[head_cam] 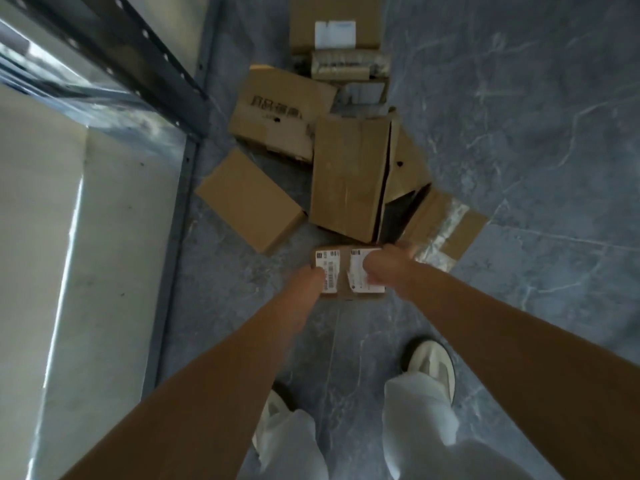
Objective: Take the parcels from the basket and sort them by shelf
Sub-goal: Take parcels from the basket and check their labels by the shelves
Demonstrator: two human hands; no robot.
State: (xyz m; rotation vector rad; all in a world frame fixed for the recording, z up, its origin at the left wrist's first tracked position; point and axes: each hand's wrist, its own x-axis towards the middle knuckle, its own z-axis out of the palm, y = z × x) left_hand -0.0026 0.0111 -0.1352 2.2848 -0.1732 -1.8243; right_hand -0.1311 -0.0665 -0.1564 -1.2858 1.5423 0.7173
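Observation:
A small brown parcel (343, 271) with two white shipping labels sits low over the grey floor, held between both my hands. My left hand (310, 278) grips its left edge. My right hand (388, 268) grips its right side, covering part of the right label. Several other cardboard parcels lie on the floor just beyond: a plain box (249, 199), a printed box (280, 116), and a long box (348, 178) with an open flap. No basket is in view.
A metal shelf rack (114, 46) with a pale shelf board (69, 271) runs along the left. More boxes (336, 26) lie farther back. An open carton flap with tape (446, 226) lies right of my hands. My two shoes stand on the grey marbled floor (536, 133).

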